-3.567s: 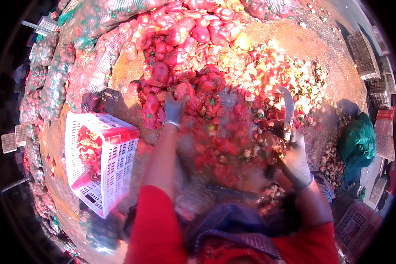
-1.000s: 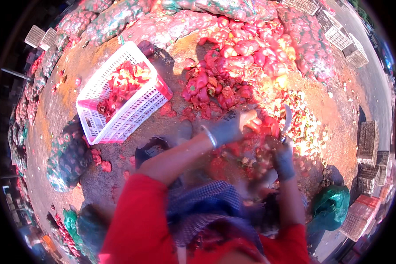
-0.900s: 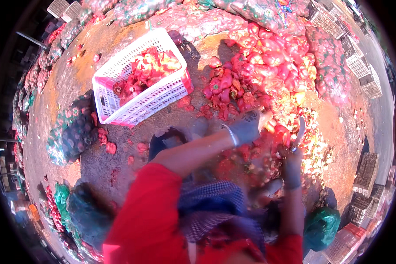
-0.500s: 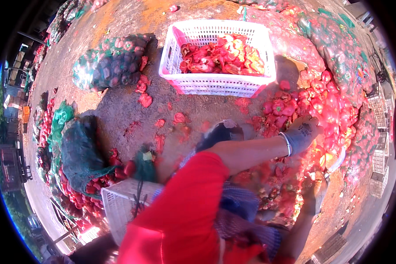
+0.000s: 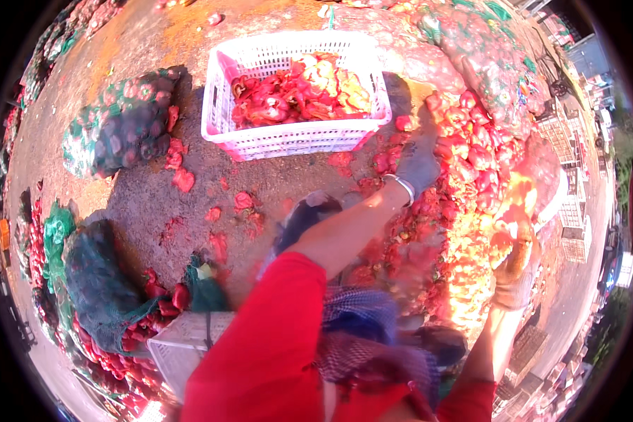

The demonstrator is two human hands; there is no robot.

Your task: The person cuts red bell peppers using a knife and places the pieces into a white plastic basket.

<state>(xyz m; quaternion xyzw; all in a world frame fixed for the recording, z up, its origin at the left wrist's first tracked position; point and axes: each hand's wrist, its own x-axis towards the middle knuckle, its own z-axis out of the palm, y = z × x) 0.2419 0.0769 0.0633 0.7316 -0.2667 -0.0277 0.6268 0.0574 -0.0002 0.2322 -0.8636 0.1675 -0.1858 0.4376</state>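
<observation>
Head view: right hand (image 5: 517, 264) sun-glared, grip unclear.

Far centre from you: white plastic crate (image 5: 288, 137), rectangular, latticed, holding red peppers. Far left: green mesh sack (image 5: 119, 133), bulging, lying on the ground. Near left: dark green net bag (image 5: 95, 288), open, spilling red peppers. No labels, signs or screens.

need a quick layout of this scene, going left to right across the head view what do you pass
dark green mesh sack → mesh bag of peppers → white plastic crate of red peppers → left hand, gloved → pile of red peppers → right hand, gloved
</observation>
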